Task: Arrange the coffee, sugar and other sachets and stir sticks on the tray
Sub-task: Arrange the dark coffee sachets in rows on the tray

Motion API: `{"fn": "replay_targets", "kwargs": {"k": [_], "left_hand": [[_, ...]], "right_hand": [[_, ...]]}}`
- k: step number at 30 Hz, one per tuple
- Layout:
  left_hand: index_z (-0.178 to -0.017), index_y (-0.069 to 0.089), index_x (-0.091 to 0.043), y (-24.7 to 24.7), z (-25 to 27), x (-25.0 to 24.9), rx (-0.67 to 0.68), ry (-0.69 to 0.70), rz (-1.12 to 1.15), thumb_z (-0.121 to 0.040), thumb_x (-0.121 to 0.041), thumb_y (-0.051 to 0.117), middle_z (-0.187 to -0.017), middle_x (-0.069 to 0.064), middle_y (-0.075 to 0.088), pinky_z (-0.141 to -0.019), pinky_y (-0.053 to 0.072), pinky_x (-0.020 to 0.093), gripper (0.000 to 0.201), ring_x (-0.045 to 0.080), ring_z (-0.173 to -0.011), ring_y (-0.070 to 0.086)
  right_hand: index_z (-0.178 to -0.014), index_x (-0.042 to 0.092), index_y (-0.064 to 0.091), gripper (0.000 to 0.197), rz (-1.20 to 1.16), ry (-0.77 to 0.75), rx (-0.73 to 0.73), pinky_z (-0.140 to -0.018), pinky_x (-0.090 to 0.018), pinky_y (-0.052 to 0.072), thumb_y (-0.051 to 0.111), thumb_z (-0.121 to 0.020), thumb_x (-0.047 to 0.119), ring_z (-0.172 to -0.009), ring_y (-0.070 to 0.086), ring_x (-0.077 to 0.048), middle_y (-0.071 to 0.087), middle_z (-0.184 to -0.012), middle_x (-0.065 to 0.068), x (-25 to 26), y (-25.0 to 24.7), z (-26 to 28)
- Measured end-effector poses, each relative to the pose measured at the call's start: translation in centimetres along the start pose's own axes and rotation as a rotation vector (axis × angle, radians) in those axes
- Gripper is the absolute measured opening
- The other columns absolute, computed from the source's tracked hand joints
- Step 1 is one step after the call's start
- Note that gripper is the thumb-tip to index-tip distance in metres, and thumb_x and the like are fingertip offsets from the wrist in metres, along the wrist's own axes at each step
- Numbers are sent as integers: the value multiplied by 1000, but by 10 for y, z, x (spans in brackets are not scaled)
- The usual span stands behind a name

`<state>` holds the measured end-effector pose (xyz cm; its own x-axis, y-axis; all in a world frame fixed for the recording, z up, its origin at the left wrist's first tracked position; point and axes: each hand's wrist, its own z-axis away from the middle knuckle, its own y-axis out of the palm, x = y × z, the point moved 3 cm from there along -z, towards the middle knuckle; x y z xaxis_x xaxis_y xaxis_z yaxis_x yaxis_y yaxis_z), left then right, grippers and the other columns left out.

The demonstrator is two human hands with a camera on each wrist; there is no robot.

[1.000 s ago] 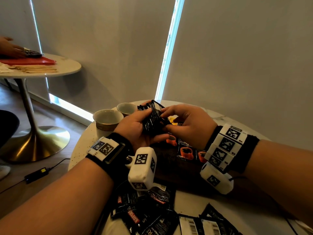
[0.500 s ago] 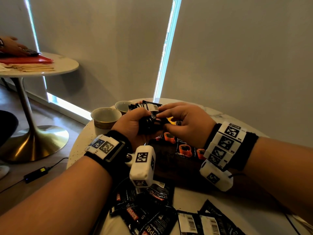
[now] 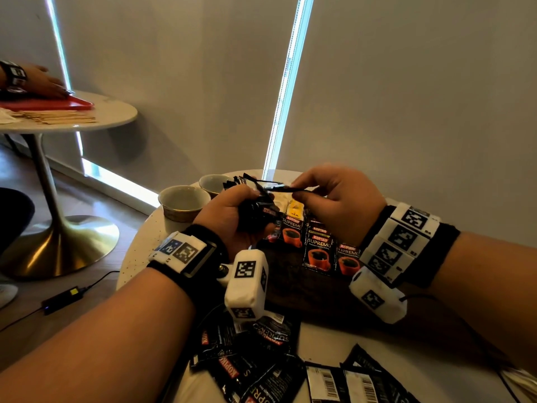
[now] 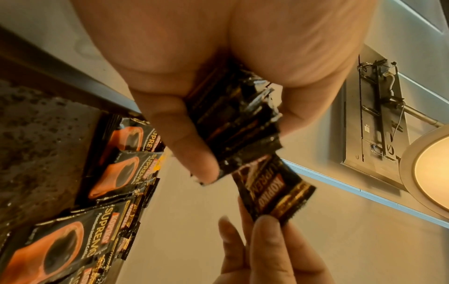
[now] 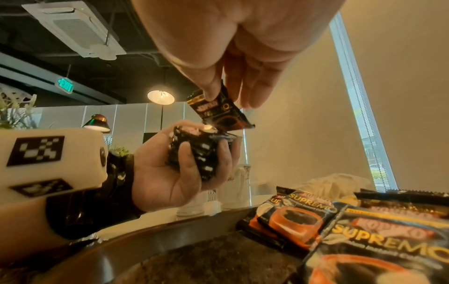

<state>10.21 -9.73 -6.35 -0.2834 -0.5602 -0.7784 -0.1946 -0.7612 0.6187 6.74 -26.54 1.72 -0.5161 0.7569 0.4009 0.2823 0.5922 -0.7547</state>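
My left hand point(image 3: 232, 216) grips a thick stack of black coffee sachets point(image 3: 257, 212) point(image 4: 233, 123) point(image 5: 196, 153) above the far end of the dark tray point(image 3: 296, 289). My right hand point(image 3: 328, 196) pinches one single black sachet point(image 3: 276, 186) point(image 4: 274, 194) point(image 5: 218, 109) by its end, just off the top of the stack. A row of coffee sachets point(image 3: 318, 248) point(image 5: 379, 236) lies on the tray below both hands, with a yellow tea sachet point(image 3: 295, 209) behind them.
Two cups point(image 3: 183, 203) stand on the round table left of the tray. Loose black sachets point(image 3: 261, 362) lie on the near table edge. A second table point(image 3: 87, 117) at the far left holds a red tray, stir sticks and another person's hand.
My right hand has drawn one sachet off the stack and moved it slightly right. Both hands have risen a little, which uncovers the row of sachets on the tray.
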Motion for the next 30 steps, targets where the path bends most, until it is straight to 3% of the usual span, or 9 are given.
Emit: {"fn": "replay_targets", "kwargs": {"k": [4,7,10,12,15,17,20,24,30], "left_hand": [[-126,57,0,-2,-2,0,-8,-3,-12,-93,-11,48,-115,24,61,-53,57,31,36,32,-87,66],[-119,57,-3,0,-1,0,26,6,-4,-92,-9,49,-105,19,64,-52,57,31,29,26,-74,72],[-132,53,-3,1,-1,2,62,33,-55,-81,-15,65,-106,19,66,-54,57,34,53,26,-75,73],[-137,53,-3,2,-2,3,104,29,-89,-75,-23,71,-110,19,66,-60,58,38,68,29,-84,70],[-128,63,-5,5,1,4,214,17,-127,-78,-31,69,-107,19,68,-74,55,40,58,32,-91,68],[-122,65,-7,7,2,3,258,26,-154,-78,-28,70,-100,16,70,-67,56,37,50,30,-87,69],[-129,58,-2,6,1,2,246,47,-172,-74,-15,67,-91,13,69,-52,54,31,57,25,-76,69],[-134,53,0,5,-2,2,227,70,-164,-73,-11,66,-93,15,68,-51,54,31,63,26,-77,69],[-125,57,0,6,-2,3,221,91,-173,-71,-10,65,-88,15,68,-49,54,31,56,25,-73,69]], "right_hand": [[-86,31,67,14,-110,102,-87,-51,-14,46,67,-92,18,-58,59,-2,70,-76,7,-3,-9,-5],[-90,26,68,13,-242,200,-109,-62,-23,56,64,-94,15,-65,66,-11,73,-78,4,-7,-10,-9],[-91,21,71,10,-304,285,-72,-68,-37,58,65,-94,14,-67,66,-16,74,-79,0,-11,-7,-11],[-89,20,71,9,-313,313,-41,-68,-36,58,66,-93,14,-67,67,-15,74,-77,1,-12,-3,-11],[-86,16,69,9,-336,318,-15,-59,-28,55,68,-91,9,-59,63,-7,71,-69,5,-8,2,-10],[-86,14,69,9,-349,314,-14,-55,-25,53,68,-90,6,-56,62,-5,69,-68,5,-6,5,-10],[-83,17,68,12,-346,313,-10,-54,-24,54,69,-89,7,-57,63,-5,70,-67,6,-4,8,-12],[-83,15,67,12,-383,357,1,-54,-26,52,67,-90,6,-54,62,-6,68,-67,4,-5,9,-13],[-86,14,64,16,-441,381,49,-57,-32,49,58,-94,1,-54,60,-9,64,-72,-1,-3,11,-14]]}}
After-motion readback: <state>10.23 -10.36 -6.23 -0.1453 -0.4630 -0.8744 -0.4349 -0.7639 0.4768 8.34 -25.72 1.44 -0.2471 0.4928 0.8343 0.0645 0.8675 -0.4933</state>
